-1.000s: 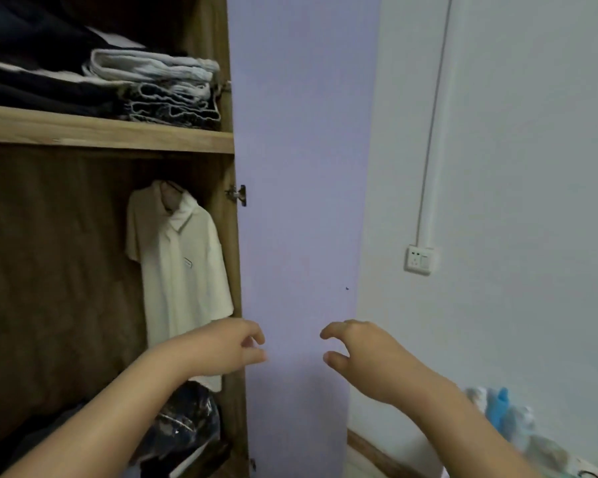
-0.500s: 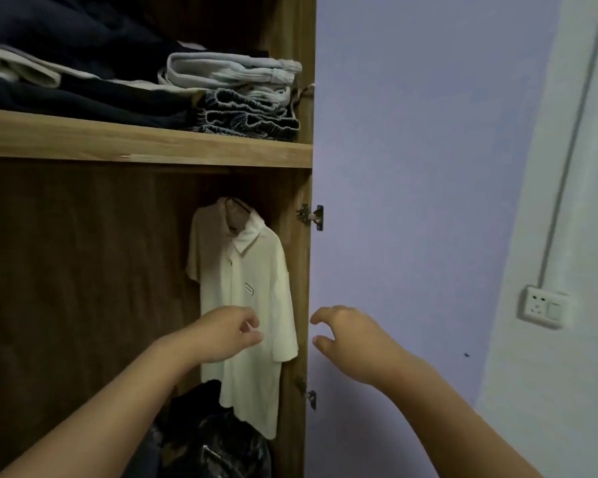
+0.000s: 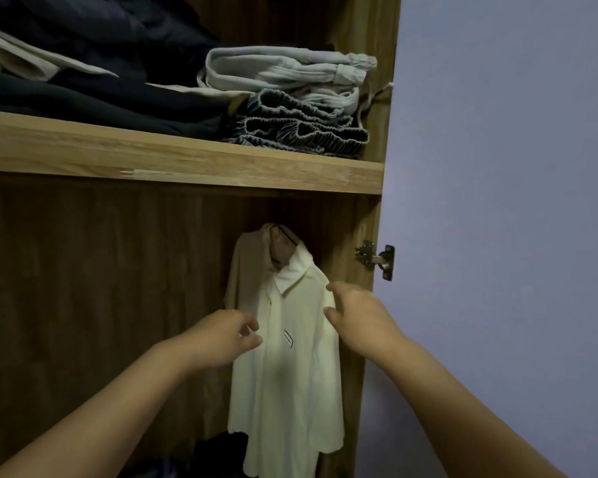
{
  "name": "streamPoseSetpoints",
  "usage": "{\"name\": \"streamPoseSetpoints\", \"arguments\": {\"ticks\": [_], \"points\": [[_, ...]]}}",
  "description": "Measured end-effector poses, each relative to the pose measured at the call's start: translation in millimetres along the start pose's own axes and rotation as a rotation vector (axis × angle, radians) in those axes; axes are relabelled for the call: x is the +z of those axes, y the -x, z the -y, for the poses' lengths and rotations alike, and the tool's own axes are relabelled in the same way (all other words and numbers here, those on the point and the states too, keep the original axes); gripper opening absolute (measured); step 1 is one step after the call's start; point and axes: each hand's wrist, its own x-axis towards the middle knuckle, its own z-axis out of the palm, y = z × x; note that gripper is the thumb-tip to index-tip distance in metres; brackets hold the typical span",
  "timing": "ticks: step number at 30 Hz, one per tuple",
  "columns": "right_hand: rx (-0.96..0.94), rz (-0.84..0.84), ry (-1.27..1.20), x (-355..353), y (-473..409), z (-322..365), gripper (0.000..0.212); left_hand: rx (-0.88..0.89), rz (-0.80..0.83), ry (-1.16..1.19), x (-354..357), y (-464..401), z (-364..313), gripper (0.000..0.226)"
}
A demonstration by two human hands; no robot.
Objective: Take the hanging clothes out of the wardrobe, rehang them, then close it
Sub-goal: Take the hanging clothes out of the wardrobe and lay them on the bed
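A cream short-sleeved polo shirt point(image 3: 287, 384) hangs on a dark hanger point(image 3: 285, 233) in the right end of the open wooden wardrobe point(image 3: 83, 270). My left hand point(image 3: 221, 338) hovers at the shirt's left edge, fingers loosely curled and holding nothing. My right hand point(image 3: 358, 320) is stretched out in front of the shirt's right shoulder, thumb and fingers apart, empty. Whether either hand touches the cloth I cannot tell. The lilac wardrobe door point(image 3: 497, 236) stands open on the right.
A wooden shelf point(image 3: 187, 160) above the shirt carries folded dark, grey and denim clothes point(image 3: 290, 98). A metal hinge point(image 3: 377, 258) sits on the right side panel. Dark items point(image 3: 218, 453) lie at the wardrobe's bottom.
The view has swung left and up and closer to the wardrobe. Both hands have moved from the door's edge to the hanging shirt, the right one now over its shoulder.
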Motion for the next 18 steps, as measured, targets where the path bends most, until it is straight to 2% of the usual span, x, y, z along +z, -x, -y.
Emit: {"name": "streamPoseSetpoints", "arguments": {"ticks": [9,14,18], "points": [[0.041,-0.065,-0.02,38.7,-112.6,-8.4,0.055,0.02,-0.006,-0.004,-10.5,-79.7,49.3,0.036],[0.234,-0.075,0.066,65.4,-173.0,-5.9,0.04,0.058,-0.003,0.004,-17.8,-133.2,76.2,0.032],[0.373,-0.129,0.073,79.2,-201.9,-2.3,0.036,0.08,-0.003,0.057,-24.3,-175.8,104.1,0.02]]}}
